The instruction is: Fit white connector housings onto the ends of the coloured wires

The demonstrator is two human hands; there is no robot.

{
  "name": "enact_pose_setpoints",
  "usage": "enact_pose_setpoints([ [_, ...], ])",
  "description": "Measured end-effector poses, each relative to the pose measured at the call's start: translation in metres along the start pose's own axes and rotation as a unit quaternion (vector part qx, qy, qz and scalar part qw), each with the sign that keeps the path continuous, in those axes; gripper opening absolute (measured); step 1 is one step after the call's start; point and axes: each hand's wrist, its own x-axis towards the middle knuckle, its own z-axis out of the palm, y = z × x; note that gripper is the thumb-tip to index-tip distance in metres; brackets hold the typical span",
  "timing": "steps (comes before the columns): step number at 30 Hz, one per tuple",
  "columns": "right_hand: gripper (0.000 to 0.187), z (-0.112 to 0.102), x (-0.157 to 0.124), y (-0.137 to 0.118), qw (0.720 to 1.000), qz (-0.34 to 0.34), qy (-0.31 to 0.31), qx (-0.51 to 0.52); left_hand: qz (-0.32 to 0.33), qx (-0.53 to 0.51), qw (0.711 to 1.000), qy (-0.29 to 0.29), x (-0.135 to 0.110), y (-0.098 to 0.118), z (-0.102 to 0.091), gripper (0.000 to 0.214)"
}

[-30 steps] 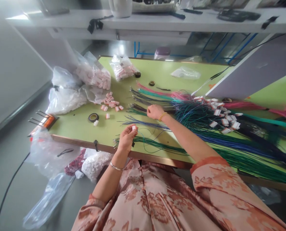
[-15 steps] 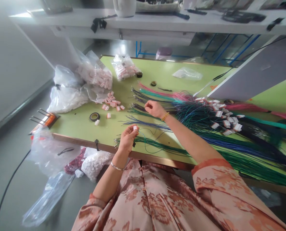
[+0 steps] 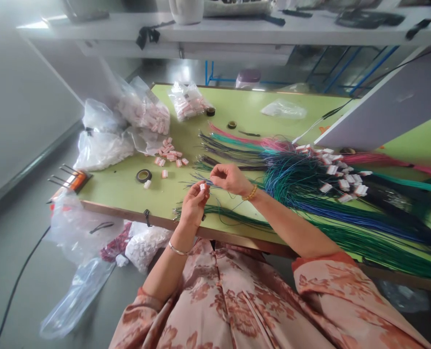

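Head view: left hand pinches a small white connector between thumb and fingertips, fingers closed on it, just above the near edge of the green surface. Right hand at 2 o'clock of it, fingers pinched on a thin wire, wire tip almost at the connector. Doing it well, I'd judge: keep connector steady and square, feed the wire end straight into its slot, keep the loose strand clear of the green wire bundle below.

Surface: wire bundles fan out at 3 o'clock, blue, teal, pink; finished wired connectors lie on top of them. Loose connectors at 11 o'clock, tape roll at 10 o'clock, plastic bags of parts further out. Room: white shelf at 12 o'clock, grey floor and more bags at 8 o'clock.
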Motion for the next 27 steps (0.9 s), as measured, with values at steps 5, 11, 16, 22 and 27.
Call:
enact_pose_setpoints([
  [5,0.016,0.008,-0.023,0.009,1.0,0.008,0.023,-0.02,-0.012,-0.013,1.0,-0.01,0.0,0.002,0.006,0.034],
  [11,0.013,0.01,-0.034,0.016,0.996,-0.002,0.065,-0.063,-0.021,0.001,1.0,-0.017,-0.001,-0.002,0.007,0.035],
  [16,0.012,0.011,-0.036,0.018,0.994,-0.008,0.074,-0.078,-0.021,0.001,1.0,-0.022,-0.001,-0.003,0.007,0.037],
  [22,0.013,0.015,-0.038,0.017,0.994,0.0,0.086,-0.063,-0.01,0.016,1.0,-0.016,-0.002,-0.003,0.009,0.037],
  [27,0.012,0.015,-0.039,0.018,0.993,-0.015,0.092,-0.069,0.013,0.037,0.999,0.001,-0.002,-0.003,0.01,0.038],
])
